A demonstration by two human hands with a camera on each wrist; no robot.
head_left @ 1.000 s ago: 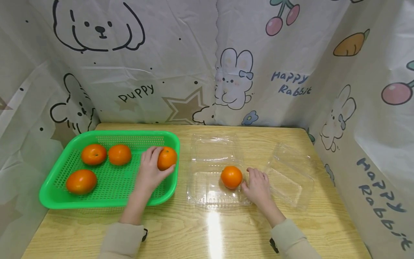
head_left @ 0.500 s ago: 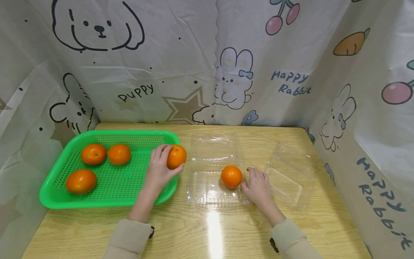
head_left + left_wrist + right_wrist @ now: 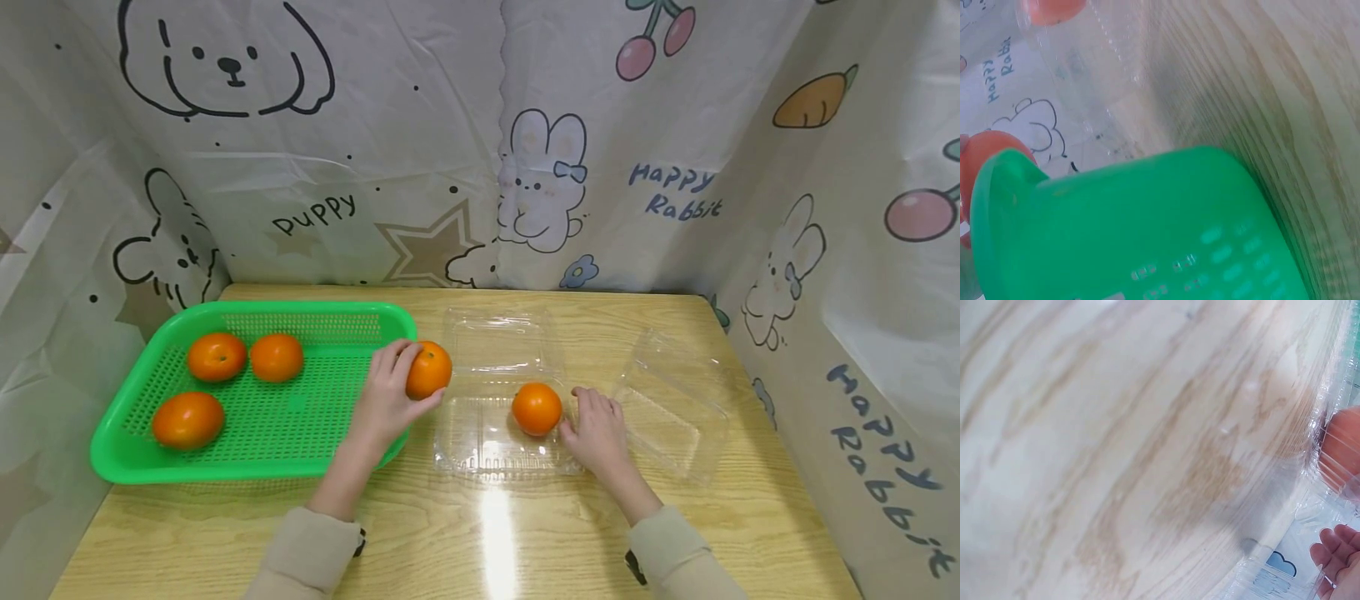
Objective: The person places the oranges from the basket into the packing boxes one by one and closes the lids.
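My left hand (image 3: 401,379) grips an orange (image 3: 429,370) and holds it over the gap between the green basket (image 3: 315,317) and a clear plastic clamshell box (image 3: 480,450). In the left wrist view the same orange (image 3: 985,156) shows beside the basket's corner (image 3: 1135,231). A second orange (image 3: 537,409) lies in the box's near tray. My right hand (image 3: 592,421) rests with relaxed fingers on that tray's right rim, just right of the second orange. The right wrist view shows fingertips (image 3: 1335,550) below that orange (image 3: 1344,456).
Three more oranges (image 3: 217,357) (image 3: 277,357) (image 3: 188,420) lie in the basket's left half. Another open clear box (image 3: 675,408) sits at the right. Printed cloth walls (image 3: 480,150) close in the wooden table (image 3: 487,542) on three sides.
My left hand has carried its orange rightward, out from over the basket's right corner and past its rim, toward the clear box. The right hand and the orange in the box have not moved.
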